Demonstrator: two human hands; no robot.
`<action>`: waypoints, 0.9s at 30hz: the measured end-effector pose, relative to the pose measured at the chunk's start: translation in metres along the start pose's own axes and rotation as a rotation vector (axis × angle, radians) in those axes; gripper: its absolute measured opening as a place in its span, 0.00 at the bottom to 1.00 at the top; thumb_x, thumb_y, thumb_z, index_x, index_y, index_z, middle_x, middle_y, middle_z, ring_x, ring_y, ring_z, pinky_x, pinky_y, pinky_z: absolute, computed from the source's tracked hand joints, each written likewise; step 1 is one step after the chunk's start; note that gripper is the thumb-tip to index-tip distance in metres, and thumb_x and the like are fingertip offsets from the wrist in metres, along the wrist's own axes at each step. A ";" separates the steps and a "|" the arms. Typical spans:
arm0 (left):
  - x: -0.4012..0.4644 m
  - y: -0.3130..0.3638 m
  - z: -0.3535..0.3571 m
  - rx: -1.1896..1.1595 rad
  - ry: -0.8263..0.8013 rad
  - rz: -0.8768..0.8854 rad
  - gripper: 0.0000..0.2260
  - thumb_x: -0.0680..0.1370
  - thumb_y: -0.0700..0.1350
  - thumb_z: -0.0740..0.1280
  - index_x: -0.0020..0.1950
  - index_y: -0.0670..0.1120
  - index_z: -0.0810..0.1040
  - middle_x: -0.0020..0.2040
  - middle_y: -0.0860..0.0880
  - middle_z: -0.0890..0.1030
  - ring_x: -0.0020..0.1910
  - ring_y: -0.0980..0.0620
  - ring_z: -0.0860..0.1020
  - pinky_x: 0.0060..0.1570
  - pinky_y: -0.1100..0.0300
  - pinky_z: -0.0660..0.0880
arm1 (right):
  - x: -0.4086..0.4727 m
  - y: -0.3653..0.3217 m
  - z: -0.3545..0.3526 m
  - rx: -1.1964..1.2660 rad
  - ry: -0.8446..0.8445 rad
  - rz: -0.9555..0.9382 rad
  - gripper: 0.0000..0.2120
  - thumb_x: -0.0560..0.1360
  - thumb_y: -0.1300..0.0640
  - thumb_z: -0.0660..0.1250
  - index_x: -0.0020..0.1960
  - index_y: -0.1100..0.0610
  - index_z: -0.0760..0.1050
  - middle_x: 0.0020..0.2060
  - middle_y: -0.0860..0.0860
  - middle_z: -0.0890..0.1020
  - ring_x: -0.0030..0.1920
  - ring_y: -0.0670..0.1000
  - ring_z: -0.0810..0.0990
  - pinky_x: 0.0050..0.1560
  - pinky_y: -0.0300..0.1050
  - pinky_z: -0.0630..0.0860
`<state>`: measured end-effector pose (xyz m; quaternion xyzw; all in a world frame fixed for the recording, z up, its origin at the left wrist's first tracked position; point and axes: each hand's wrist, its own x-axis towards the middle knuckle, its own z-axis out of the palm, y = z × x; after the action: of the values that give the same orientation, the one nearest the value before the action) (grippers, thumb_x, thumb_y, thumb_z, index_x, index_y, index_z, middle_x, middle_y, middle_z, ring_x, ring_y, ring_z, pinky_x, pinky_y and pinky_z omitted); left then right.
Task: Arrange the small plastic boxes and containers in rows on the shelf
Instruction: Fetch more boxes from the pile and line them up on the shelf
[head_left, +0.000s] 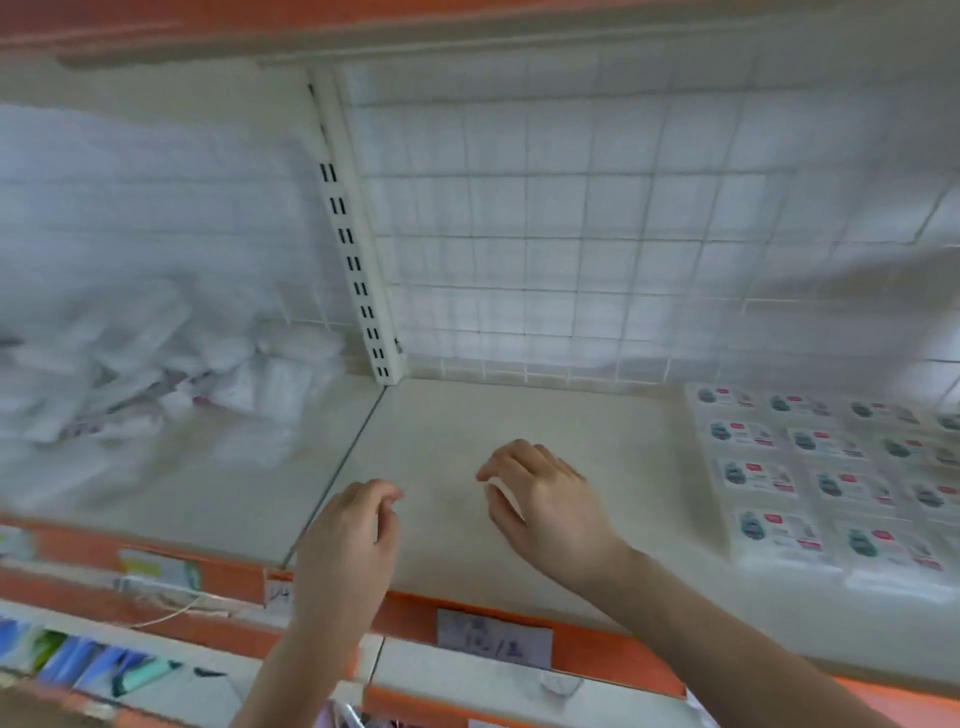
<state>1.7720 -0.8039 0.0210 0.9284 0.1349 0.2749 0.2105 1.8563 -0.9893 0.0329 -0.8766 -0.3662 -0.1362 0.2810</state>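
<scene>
Shelf (597, 431), cream surface, orange front edge with a handwritten price tag (496, 642). Wire grid back panel (545, 234) behind it; slotted upright (358, 270) marks the join with the next bay.

Landmark: the upright.

- Left of the upright: loose heap of clear plastic boxes (156, 374), jumbled, long axes pointing every way; heavily blurred, count not readable.
- Far right of the upright, along the shelf's right end: labelled boxes in rows (831, 478), lying flat, labels up, touching edge to edge. Each box's long axis runs left-right along the shelf; the rows step from the grid back toward the front edge.
- Left hand (348, 535): in front of and below the upright's foot, above the shelf's front edge. Grip: fingers loosely curled, thumb and fingertips close together, nothing visible in them.
- Right hand (540, 493): right of the left hand, mid-shelf, palm down. Grip: fingers curled over a small pale thing (501, 493) under the palm; mostly hidden, so its shape and heading cannot be told.

Hands apart from each other and from both groups of boxes.
</scene>
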 end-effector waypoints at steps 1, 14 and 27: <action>0.003 -0.018 -0.010 0.005 0.000 -0.022 0.07 0.72 0.40 0.63 0.45 0.48 0.80 0.40 0.52 0.81 0.40 0.49 0.80 0.37 0.57 0.75 | 0.014 -0.012 0.011 0.004 -0.018 -0.014 0.14 0.75 0.51 0.55 0.50 0.52 0.77 0.49 0.46 0.78 0.47 0.51 0.79 0.45 0.47 0.77; 0.036 -0.188 -0.094 0.238 0.023 -0.273 0.12 0.75 0.36 0.62 0.55 0.44 0.79 0.51 0.45 0.80 0.53 0.44 0.74 0.49 0.51 0.71 | 0.136 -0.136 0.131 -0.022 -0.382 -0.090 0.17 0.79 0.51 0.55 0.66 0.54 0.67 0.64 0.52 0.70 0.65 0.53 0.68 0.59 0.50 0.71; 0.083 -0.275 -0.115 0.471 -0.008 -0.213 0.21 0.72 0.39 0.68 0.65 0.41 0.70 0.63 0.40 0.72 0.64 0.39 0.68 0.61 0.46 0.67 | 0.180 -0.160 0.197 -0.308 -0.394 -0.027 0.26 0.76 0.46 0.62 0.68 0.58 0.61 0.66 0.56 0.63 0.64 0.57 0.62 0.61 0.48 0.69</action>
<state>1.7371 -0.4961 0.0181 0.9335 0.2912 0.2085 0.0169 1.8724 -0.6791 0.0169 -0.9138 -0.4003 -0.0206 0.0654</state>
